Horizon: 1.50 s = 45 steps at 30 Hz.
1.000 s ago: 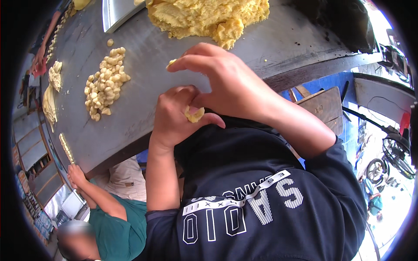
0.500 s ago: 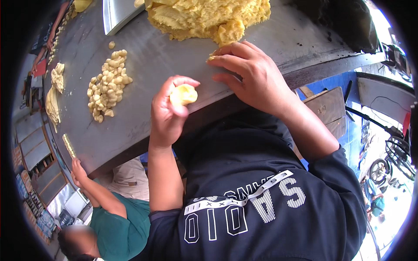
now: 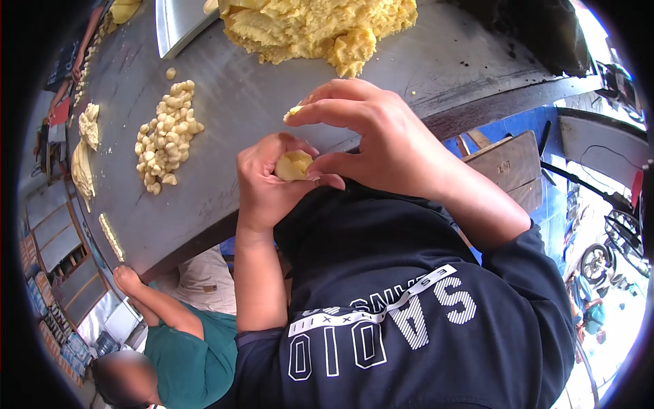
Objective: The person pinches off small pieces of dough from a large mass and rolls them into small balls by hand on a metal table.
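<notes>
One dough ball [image 3: 293,165] — two hands.

Pale yellow dough ball [image 3: 293,165], yellow crumbly dough heap [image 3: 306,27], cream dough pieces pile [image 3: 165,134], grey metal table [image 3: 225,102], navy white-patterned sweatshirt [image 3: 409,307].

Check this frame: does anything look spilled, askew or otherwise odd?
Nothing stands out. The left hand cups a small dough piece, the right hand pinches a bit of dough above it. The heap of small pieces and the big dough mound lie on the grey table.
</notes>
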Motion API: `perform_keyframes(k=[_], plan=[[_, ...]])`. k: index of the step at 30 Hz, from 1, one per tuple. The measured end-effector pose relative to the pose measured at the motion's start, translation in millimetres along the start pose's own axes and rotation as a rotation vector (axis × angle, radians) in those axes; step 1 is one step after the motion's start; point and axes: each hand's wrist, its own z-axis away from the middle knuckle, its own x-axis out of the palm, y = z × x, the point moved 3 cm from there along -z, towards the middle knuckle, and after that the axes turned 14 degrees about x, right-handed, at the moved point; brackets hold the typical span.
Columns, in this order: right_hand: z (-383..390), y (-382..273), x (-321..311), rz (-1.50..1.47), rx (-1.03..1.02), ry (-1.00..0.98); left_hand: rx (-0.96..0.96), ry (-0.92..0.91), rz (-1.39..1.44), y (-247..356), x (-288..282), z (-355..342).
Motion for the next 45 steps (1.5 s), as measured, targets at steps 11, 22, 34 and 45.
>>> perform_keyframes(k=[11,22,34,45], plan=[[-6.9,-16.8,20.8,0.138,-0.127,0.005,0.287,-0.139,-0.412,19.2,6.2,-3.0],[-3.9,0.1,17.0,-0.078,0.152,-0.051,0.315,0.097,-0.453,16.9,8.9,-9.3],[-36.2,15.0,-41.9,0.828,-0.124,-0.061,0.281,-0.037,-0.077,2.3,-5.8,-13.8],[-35.8,21.0,-77.2,0.694,-0.339,0.33,0.02,0.322,0.289,-8.9,-31.6,15.1]])
